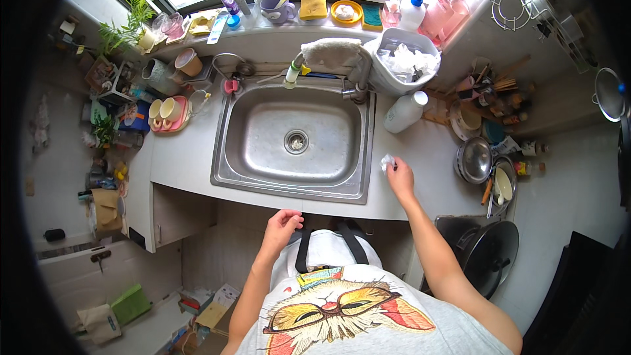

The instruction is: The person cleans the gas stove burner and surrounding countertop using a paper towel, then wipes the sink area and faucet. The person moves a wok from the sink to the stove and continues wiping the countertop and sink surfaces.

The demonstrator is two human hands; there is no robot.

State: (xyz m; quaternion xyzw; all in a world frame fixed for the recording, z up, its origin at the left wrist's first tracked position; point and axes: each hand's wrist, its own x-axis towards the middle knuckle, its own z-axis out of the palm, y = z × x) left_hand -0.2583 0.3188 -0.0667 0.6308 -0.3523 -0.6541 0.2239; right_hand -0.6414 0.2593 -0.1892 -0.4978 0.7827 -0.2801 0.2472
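Observation:
My right hand is over the white countertop to the right of the sink, its fingers closed on a crumpled white tissue. Near the counter's front edge, left of my body, my left hand has loosely curled fingers and no visible object in them. Between and beyond both hands lies the stainless steel sink, with some scraps in its drain strainer. A whitish bottle stands beyond my right hand. Behind it is a white bin filled with crumpled white tissues or plastic.
A faucet with a cloth-wrapped spout arches over the sink's back. Two cups sit on a pink tray at left. Metal bowls stand at right. Sponges, a mug and pump bottles line the windowsill.

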